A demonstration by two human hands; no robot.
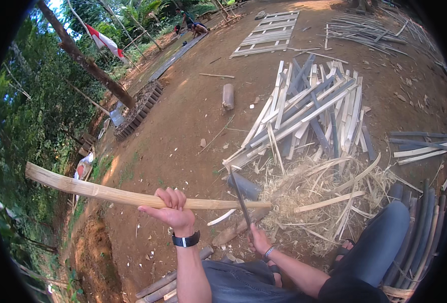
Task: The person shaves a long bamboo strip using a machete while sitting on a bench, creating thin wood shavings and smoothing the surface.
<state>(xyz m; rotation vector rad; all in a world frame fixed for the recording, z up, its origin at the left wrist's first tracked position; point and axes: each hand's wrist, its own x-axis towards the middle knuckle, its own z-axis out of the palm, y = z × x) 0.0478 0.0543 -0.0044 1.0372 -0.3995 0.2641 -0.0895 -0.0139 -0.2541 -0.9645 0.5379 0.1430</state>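
Over brown soil (pixel 185 123), left hand (pixel 177 214) half-curled round one bamboo strip (pixel 117 195), right hand (pixel 260 239) tight round one knife (pixel 239 196)

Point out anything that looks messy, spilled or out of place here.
Pale shavings lie strewn in a tangled heap ahead of the right hand, and the split strips beyond them cross at all angles, unlike the evenly laid slats farther back. Nothing looks clearly damaged.
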